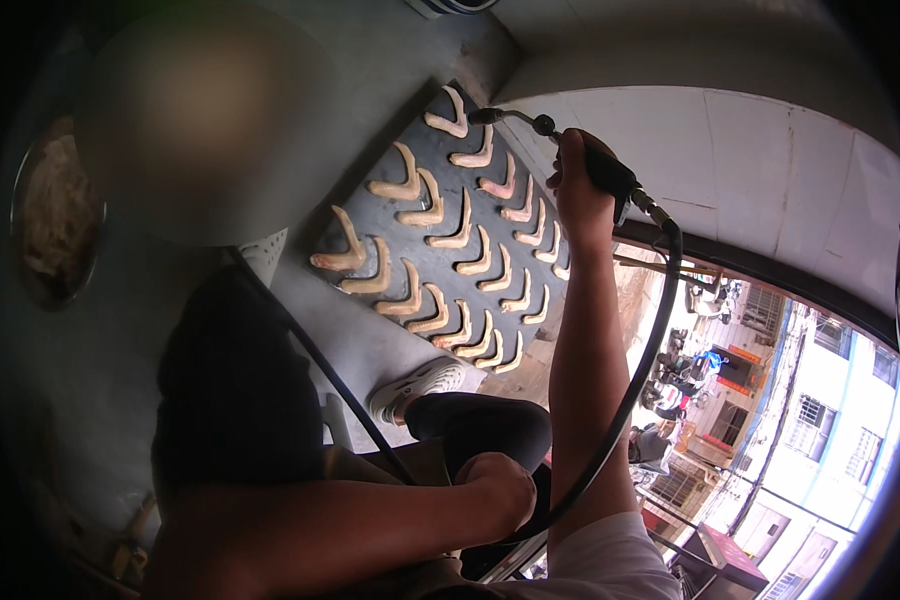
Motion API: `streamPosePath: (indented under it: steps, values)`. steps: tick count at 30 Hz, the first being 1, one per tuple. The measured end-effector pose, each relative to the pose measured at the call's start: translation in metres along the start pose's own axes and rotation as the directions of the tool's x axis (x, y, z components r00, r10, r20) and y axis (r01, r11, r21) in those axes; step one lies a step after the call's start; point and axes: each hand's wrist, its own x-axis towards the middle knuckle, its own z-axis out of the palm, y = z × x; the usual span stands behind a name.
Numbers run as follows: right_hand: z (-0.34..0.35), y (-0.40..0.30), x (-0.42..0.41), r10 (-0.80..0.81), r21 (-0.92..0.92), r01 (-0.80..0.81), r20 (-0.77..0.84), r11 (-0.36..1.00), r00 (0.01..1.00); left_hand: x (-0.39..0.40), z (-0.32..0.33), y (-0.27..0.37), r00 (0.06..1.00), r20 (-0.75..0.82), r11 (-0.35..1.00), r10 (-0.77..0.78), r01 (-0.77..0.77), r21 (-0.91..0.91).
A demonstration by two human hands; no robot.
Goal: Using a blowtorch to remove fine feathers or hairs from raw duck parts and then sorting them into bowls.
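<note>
My right hand (574, 180) is shut around the dark handle of a gas blowtorch (607, 169), arm stretched out. The torch's nozzle (485, 116) points at a pale V-shaped poultry wing (450, 116) in the far corner of a dark flat sheet (390, 244). No flame shows. Several similar plucked wings lie in rows across the sheet, spaced apart, all bent the same way. A black hose (664, 300) runs from the handle back beside my right forearm. My left hand (499, 487) is bent at the wrist by my knee, its fingers hidden; whether it grips anything is unclear.
At the left stands a round basin (58, 217) with pale brownish contents. Another stretch of hose (322, 367) crosses between my legs. My shoe (420, 386) is beside the sheet's near edge. A white panelled wall (757, 157) borders the right, above an opening onto a street.
</note>
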Motion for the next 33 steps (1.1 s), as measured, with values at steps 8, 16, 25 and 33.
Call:
streamPosePath:
  steps: [8,16,25,33]
  values:
    - [-0.006,0.007,0.002,0.029,-0.044,-0.028,0.016,0.999,0.999,0.001,-0.002,0.0,1.0,-0.021,1.0,-0.013,0.013,-0.001]
    - [-0.009,0.015,0.004,0.028,-0.099,-0.026,0.023,0.995,0.999,-0.002,-0.006,-0.001,0.998,-0.045,0.999,-0.037,0.036,-0.018]
    - [-0.004,0.017,0.01,0.016,-0.101,-0.016,0.0,0.995,1.0,-0.003,-0.008,-0.001,0.997,-0.073,1.0,-0.02,0.019,-0.012]
    - [-0.005,0.022,0.01,-0.007,-0.124,0.014,0.059,0.992,0.998,-0.007,-0.013,-0.001,0.998,-0.059,1.0,-0.026,0.026,-0.014]
